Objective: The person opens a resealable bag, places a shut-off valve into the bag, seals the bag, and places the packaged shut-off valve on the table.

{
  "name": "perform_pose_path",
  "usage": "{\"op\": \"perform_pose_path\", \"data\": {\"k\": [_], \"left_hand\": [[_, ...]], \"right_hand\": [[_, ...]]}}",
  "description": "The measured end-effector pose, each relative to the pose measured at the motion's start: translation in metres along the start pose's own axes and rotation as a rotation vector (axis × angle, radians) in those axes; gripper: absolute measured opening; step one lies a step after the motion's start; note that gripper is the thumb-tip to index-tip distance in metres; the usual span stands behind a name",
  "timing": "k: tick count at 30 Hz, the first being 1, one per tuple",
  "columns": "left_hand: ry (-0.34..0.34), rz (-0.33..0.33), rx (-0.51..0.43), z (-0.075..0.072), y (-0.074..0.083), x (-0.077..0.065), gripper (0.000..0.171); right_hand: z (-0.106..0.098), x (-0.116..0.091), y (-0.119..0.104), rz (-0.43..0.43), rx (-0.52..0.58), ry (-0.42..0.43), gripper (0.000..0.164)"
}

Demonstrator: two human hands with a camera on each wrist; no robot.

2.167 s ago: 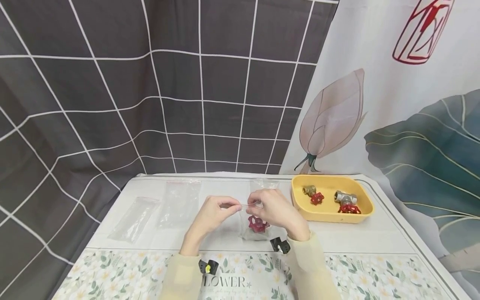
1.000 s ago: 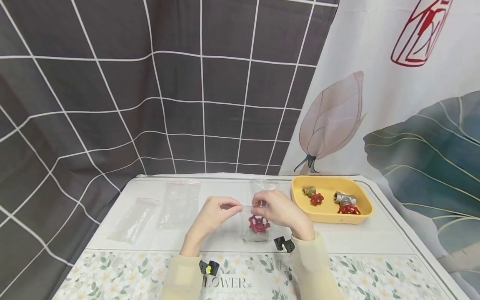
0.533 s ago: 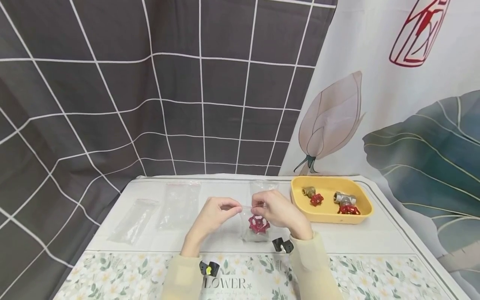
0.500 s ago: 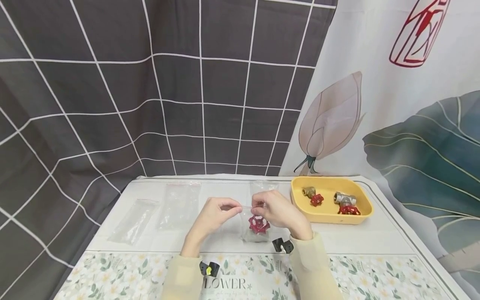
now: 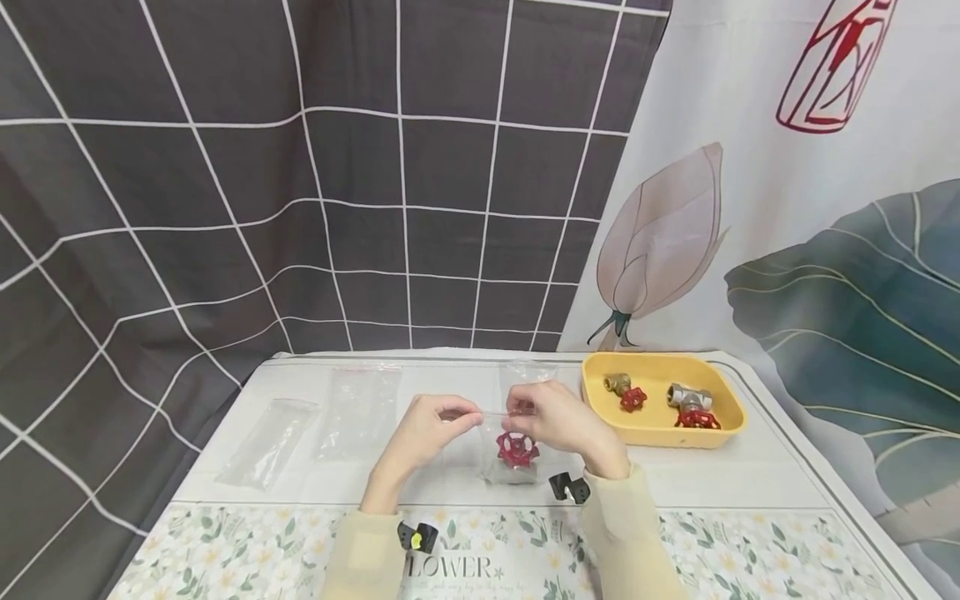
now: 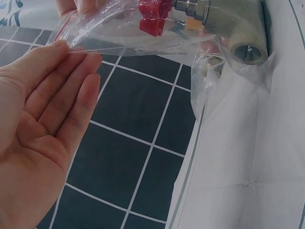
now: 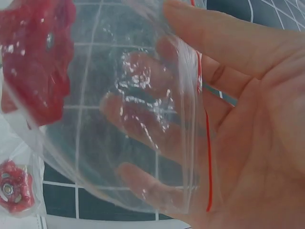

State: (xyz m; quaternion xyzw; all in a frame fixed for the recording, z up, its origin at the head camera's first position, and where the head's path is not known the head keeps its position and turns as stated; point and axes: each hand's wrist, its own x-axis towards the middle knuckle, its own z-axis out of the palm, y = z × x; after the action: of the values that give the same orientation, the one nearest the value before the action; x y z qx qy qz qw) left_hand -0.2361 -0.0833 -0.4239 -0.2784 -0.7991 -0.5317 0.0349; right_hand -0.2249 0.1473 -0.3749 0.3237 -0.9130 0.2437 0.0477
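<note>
Near the back right corner of the worktop (image 5: pixel 450 482) sat the yellow tray (image 5: pixel 648 433). Out from the back edge's middle, your left hand (image 5: pixel 426 429), spare fingers loosely extended, and your right hand (image 5: pixel 562 422), fingers spread, each pinched the mouth of the clear bag (image 6: pixel 114 36), with 1 red-wheeled valve (image 5: pixel 517 450) inside.

1. A dark grey fabric curtain with thin white grid lines (image 5: pixel 465 167) hung behind the worktop and along its left side, its lines bending over soft folds.
2. On the right hung a white fabric curtain (image 5: pixel 705 75), printed with a dusty-pink flower bud (image 5: pixel 660 233), a large blue-green leaf (image 5: pixel 877 300) and a red outlined emblem (image 5: pixel 836 67).
3. The white, pale-edged worktop (image 5: pixel 652 479) carried a floral-printed band (image 5: pixel 247 550) along its near side, dark lettering (image 5: pixel 453 567) included.
4. Soft light lay across it.
</note>
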Motion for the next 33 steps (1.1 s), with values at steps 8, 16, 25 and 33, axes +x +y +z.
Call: {"op": "perform_pose_path", "data": {"k": [8,16,25,33], "left_hand": [[0.0,0.019,0.006,0.002,-0.003,0.0,0.018],[0.004,0.013,0.009,0.001,0.0,0.0,0.018],[0.008,-0.002,-0.02,0.001,0.0,0.0,0.016],[0.006,-0.002,-0.012,0.0,-0.002,0.001,0.012]], "right_hand": [[-0.001,-0.002,0.005,-0.026,0.055,-0.01,0.019],[0.0,0.0,0.005,-0.064,0.08,0.001,0.02],[-0.001,-0.001,0.007,-0.033,0.054,0.0,0.016],[-0.003,-0.003,0.013,-0.023,0.042,-0.019,0.024]]}}
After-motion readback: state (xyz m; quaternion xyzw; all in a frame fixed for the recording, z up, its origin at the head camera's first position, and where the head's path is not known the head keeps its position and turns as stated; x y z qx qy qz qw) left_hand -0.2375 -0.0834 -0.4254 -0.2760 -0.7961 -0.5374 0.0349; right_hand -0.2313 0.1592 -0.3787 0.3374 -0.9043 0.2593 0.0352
